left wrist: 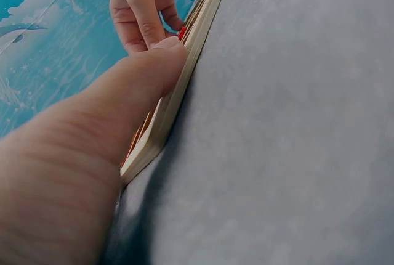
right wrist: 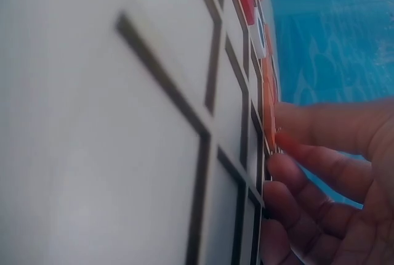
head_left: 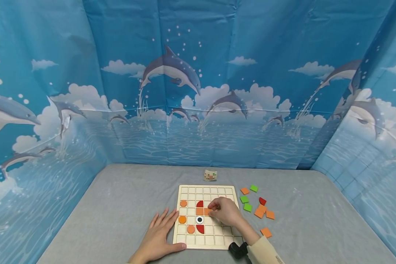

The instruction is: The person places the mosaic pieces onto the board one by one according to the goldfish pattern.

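A: Where is the orange square [head_left: 206, 211]?
B: On the gridded board [head_left: 201, 247]; the right hand [head_left: 226, 212] has fingertips at its edge — pinching or touching, one cannot tell.
A: How might it handle?
B: Probably light, stiff, smooth; best held by opposite edges. The left hand [head_left: 161, 234] lies spread at the board's near-left corner.
A: The cells [head_left: 209, 240]?
B: Orange discs [head_left: 183, 203], red quarter-rounds [head_left: 200, 229], a second orange square [head_left: 200, 211], a black-and-white disc [head_left: 199, 220].

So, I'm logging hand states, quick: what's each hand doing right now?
Left hand: open, fingers spread, touching the board.
Right hand: fingers curled at an orange tile on the board; whether they pinch it can't be told.
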Available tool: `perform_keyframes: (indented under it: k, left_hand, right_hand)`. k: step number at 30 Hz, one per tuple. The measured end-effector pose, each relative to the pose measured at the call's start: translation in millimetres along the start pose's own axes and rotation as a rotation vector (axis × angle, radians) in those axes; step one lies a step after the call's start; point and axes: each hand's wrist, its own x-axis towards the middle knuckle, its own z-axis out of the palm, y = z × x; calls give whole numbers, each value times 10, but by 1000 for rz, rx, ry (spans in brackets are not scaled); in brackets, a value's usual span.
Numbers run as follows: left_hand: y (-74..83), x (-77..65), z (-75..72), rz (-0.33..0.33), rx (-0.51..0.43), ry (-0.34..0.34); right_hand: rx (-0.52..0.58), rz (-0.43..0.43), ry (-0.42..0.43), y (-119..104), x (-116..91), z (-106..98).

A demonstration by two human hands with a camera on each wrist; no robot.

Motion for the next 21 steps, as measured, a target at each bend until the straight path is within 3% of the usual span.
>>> perform_keyframes:
  k: [14,21]
  left_hand:
    - [19,-5,-11,5,-5,-4]
    - [9,-5,-21,12,-2,8]
  right_hand:
    - [78,-86,21,103,-140,-152]
    - [116,-27,23,234,-281,-388]
